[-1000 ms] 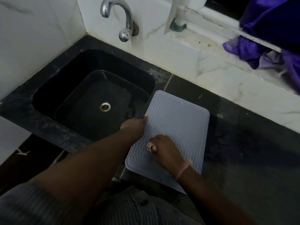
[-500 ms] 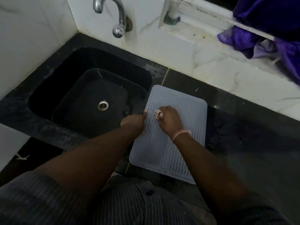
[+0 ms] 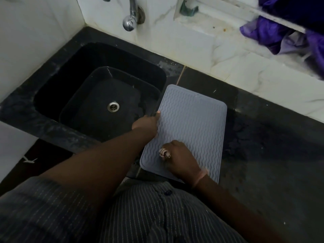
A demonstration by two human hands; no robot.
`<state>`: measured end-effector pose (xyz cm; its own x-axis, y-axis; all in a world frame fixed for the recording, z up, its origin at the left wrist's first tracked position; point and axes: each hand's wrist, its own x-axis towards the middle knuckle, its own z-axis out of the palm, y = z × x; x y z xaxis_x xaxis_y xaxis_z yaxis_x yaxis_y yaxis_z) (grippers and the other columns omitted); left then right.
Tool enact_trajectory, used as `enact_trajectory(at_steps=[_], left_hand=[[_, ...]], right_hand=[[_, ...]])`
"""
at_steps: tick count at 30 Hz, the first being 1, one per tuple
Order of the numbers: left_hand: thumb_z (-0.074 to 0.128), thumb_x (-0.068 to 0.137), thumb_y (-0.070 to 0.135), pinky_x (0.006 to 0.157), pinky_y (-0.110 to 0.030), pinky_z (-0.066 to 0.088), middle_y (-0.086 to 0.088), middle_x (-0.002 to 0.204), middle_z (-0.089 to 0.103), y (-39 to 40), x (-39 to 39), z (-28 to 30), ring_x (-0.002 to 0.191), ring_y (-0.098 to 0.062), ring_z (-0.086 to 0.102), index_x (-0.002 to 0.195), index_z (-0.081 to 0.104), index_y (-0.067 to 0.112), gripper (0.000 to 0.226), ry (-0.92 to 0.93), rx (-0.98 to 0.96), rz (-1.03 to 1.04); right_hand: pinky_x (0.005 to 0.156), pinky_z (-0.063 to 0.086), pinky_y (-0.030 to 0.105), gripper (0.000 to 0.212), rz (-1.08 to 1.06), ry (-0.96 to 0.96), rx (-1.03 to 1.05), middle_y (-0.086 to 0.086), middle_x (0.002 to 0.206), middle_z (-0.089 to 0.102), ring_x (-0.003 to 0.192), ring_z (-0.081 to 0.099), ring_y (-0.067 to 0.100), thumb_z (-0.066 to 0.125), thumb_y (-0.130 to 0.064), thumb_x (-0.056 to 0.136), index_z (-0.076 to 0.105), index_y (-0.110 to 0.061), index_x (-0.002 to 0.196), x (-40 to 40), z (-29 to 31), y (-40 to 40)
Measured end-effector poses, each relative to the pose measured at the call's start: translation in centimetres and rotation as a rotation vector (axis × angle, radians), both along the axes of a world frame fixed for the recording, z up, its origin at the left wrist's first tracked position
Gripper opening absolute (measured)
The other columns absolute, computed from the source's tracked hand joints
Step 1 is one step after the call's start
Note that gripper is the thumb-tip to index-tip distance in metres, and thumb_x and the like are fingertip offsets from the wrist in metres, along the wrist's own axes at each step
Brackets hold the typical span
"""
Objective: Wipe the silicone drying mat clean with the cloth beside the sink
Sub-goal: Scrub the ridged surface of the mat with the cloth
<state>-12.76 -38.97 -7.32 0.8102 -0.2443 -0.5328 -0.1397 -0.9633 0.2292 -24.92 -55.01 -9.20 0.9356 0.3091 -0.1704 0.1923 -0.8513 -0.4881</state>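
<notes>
Left hand [image 3: 147, 124] grip pinches mat [image 3: 192, 123] edge beside sink [image 3: 98, 95]. Right hand [image 3: 180, 158] grip bunched round cloth [image 3: 164, 152], pressing mat on surface [image 3: 263, 155].

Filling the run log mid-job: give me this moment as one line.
phase: wiping | left hand: holds mat edge by sink | right hand: grips cloth, pressed on mat's near-left area

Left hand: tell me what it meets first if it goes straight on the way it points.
The left hand grips the mat's left edge and points up-frame along it. Straight on lies the dark counter behind the sink, then the white wall. Depth is hard to judge.
</notes>
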Motion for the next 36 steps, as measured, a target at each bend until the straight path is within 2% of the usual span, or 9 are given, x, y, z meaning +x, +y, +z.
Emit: enact_trajectory(at_steps=[3, 5, 7, 10, 16, 20, 25, 28, 36], left_hand=[[0.059, 0.099, 0.026, 0.094, -0.048, 0.052, -0.021, 0.138, 0.046, 0.0, -1.6, 0.1, 0.12, -0.039, 0.056, 0.159, 0.023, 0.03, 0.07, -0.121, -0.044, -0.012], [0.054, 0.099, 0.021, 0.087, -0.044, 0.055, -0.015, 0.125, 0.05, 0.2, -3.2, -0.4, 0.11, -0.035, 0.06, 0.141, 0.053, 0.026, 0.042, -0.229, -0.122, -0.019], [0.051, 0.101, 0.021, 0.088, -0.042, 0.055, -0.013, 0.12, 0.054, 0.6, -4.5, -0.9, 0.105, -0.031, 0.063, 0.124, 0.067, 0.019, 0.028, -0.242, -0.179, -0.019], [0.053, 0.1, 0.025, 0.093, -0.045, 0.055, -0.013, 0.125, 0.051, 0.9, -4.5, -0.6, 0.107, -0.031, 0.062, 0.13, 0.064, 0.02, 0.032, -0.186, -0.144, -0.1], [0.04, 0.106, 0.031, 0.086, -0.05, 0.056, -0.014, 0.128, 0.044, 0.1, -4.6, -0.1, 0.11, -0.038, 0.058, 0.139, 0.052, 0.02, 0.036, -0.182, -0.032, -0.131], [0.052, 0.103, 0.028, 0.082, -0.047, 0.054, -0.014, 0.131, 0.043, -0.3, -4.7, 0.6, 0.114, -0.036, 0.056, 0.146, 0.043, 0.023, 0.045, -0.171, 0.062, -0.14], [0.053, 0.102, 0.026, 0.084, -0.045, 0.053, -0.014, 0.136, 0.043, -0.6, -4.9, 1.2, 0.116, -0.034, 0.056, 0.148, 0.043, 0.021, 0.048, -0.157, 0.101, -0.149], [0.054, 0.101, 0.025, 0.082, -0.044, 0.053, -0.014, 0.133, 0.043, -0.6, -4.9, 1.2, 0.114, -0.034, 0.057, 0.147, 0.043, 0.02, 0.048, -0.163, 0.096, -0.154], [0.056, 0.1, 0.028, 0.084, -0.046, 0.055, -0.013, 0.126, 0.049, -0.5, -4.2, 0.7, 0.11, -0.036, 0.062, 0.135, 0.058, 0.022, 0.035, -0.166, 0.041, -0.122]], right_hand=[[0.079, 0.05, 0.041, 0.018, -0.062, 0.046, 0.081, 0.004, 0.088, 0.067, 0.084, 0.059, 0.022, 0.054, -0.021, 0.077, 0.068, -0.018, 0.087, 0.8, -0.1, -0.5], [0.076, 0.051, 0.04, 0.013, -0.109, 0.029, 0.1, 0.004, 0.085, 0.067, 0.082, 0.06, 0.022, 0.057, -0.019, 0.079, 0.069, -0.018, 0.083, 2.6, 0.2, -1.1], [0.075, 0.05, 0.04, 0.005, -0.16, -0.018, 0.045, 0.005, 0.083, 0.064, 0.08, 0.059, 0.023, 0.061, -0.018, 0.081, 0.066, -0.018, 0.079, 4.8, 0.7, -1.8], [0.076, 0.05, 0.038, 0.003, -0.19, -0.049, 0.016, 0.006, 0.086, 0.063, 0.082, 0.06, 0.023, 0.069, -0.015, 0.083, 0.067, -0.016, 0.081, 7.1, 1.1, -2.0], [0.078, 0.05, 0.042, 0.013, -0.165, -0.12, -0.051, 0.009, 0.094, 0.06, 0.088, 0.056, 0.026, 0.063, -0.014, 0.084, 0.067, -0.016, 0.096, 4.3, 0.5, -0.8], [0.078, 0.049, 0.041, 0.024, -0.089, -0.044, -0.038, 0.008, 0.094, 0.06, 0.087, 0.056, 0.025, 0.057, -0.018, 0.079, 0.07, -0.017, 0.099, 0.9, 0.8, -0.5], [0.076, 0.047, 0.039, 0.024, -0.018, 0.067, -0.036, 0.011, 0.093, 0.062, 0.086, 0.059, 0.028, 0.062, -0.03, 0.08, 0.07, -0.013, 0.095, -2.5, 1.1, 0.4], [0.076, 0.049, 0.039, 0.017, 0.003, 0.1, -0.014, 0.011, 0.091, 0.064, 0.083, 0.059, 0.025, 0.067, -0.027, 0.082, 0.071, -0.013, 0.091, -2.0, 2.3, 0.4], [0.075, 0.051, 0.042, 0.006, -0.141, -0.063, -0.055, 0.01, 0.088, 0.062, 0.082, 0.059, 0.027, 0.067, -0.018, 0.084, 0.07, -0.014, 0.088, 4.5, 1.7, 0.1]])
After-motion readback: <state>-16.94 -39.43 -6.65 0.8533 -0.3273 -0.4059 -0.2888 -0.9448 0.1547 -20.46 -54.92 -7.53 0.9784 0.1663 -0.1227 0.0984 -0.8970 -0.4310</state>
